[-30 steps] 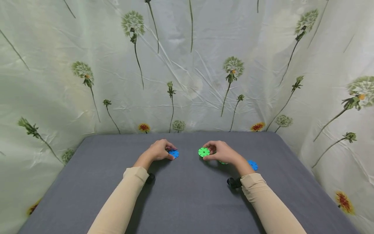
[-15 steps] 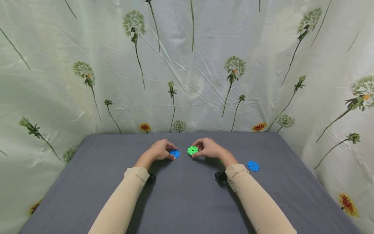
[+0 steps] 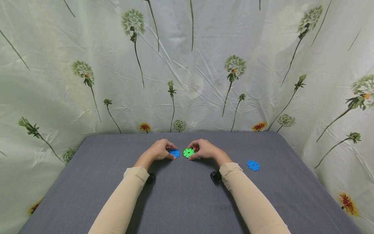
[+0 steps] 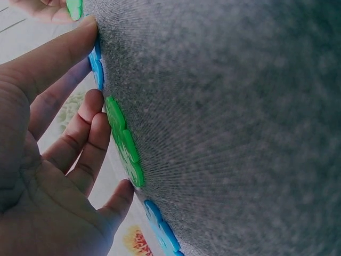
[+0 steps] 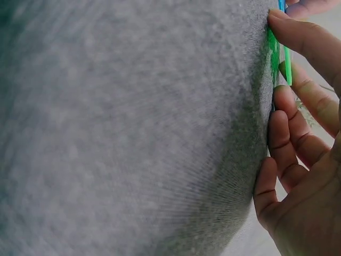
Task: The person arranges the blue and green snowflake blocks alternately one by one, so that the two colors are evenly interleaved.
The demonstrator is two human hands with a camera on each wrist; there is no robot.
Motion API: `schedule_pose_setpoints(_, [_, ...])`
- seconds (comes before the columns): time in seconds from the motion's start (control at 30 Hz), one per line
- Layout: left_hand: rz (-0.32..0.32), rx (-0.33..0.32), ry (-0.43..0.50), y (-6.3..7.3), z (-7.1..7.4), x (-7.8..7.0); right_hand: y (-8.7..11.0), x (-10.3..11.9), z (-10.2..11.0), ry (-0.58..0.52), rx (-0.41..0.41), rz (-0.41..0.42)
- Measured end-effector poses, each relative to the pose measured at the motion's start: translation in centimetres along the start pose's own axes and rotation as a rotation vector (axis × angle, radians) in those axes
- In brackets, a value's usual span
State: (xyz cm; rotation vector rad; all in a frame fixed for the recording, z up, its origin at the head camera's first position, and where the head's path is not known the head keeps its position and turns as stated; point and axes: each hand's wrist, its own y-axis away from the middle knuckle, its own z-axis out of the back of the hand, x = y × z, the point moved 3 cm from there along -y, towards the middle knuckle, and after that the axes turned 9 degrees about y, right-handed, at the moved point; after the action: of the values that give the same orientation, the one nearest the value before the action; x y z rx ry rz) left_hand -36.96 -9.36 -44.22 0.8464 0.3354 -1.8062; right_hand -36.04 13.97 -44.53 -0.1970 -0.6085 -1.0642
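My left hand (image 3: 159,150) holds a blue notched disc (image 3: 175,153) between thumb and index finger, low over the table. In the left wrist view, a green notched disc (image 4: 125,144) and another blue disc (image 4: 162,228) lie by the lower fingers of that hand; the head view hides both behind it. Just to the right, my right hand (image 3: 205,149) pinches a green notched disc (image 3: 188,153) by its edges, its flat face toward the head camera. A narrow gap separates the two held discs. In the right wrist view this green disc (image 5: 288,66) shows edge-on.
A loose blue notched disc (image 3: 253,165) lies on the grey cloth-covered table (image 3: 187,201), right of my right forearm. Behind the table's far edge hangs a flower-printed curtain (image 3: 193,71). A black wrist camera (image 3: 216,176) sits under my right wrist.
My right hand has carried the green disc leftward, close to the blue one. Its arm now covers the green disc seen earlier on the table. The left hand has barely moved.
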Motion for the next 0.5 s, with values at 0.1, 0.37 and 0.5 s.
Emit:
schedule_pose_setpoints(0.1, [-0.002,-0.002,-0.005,0.08,0.06,-0.15,-0.06,-0.09,0.0,-0.007,-0.001,-0.004])
schedule_pose_setpoints(0.37, [-0.018,-0.014,-0.009,0.1,-0.05,-0.18,-0.11,-0.31,-0.08,-0.026,0.008,-0.005])
schedule_pose_setpoints(0.5, [-0.019,-0.018,-0.009,-0.02,-0.17,-0.01,-0.19,-0.44,-0.17,-0.027,0.015,0.001])
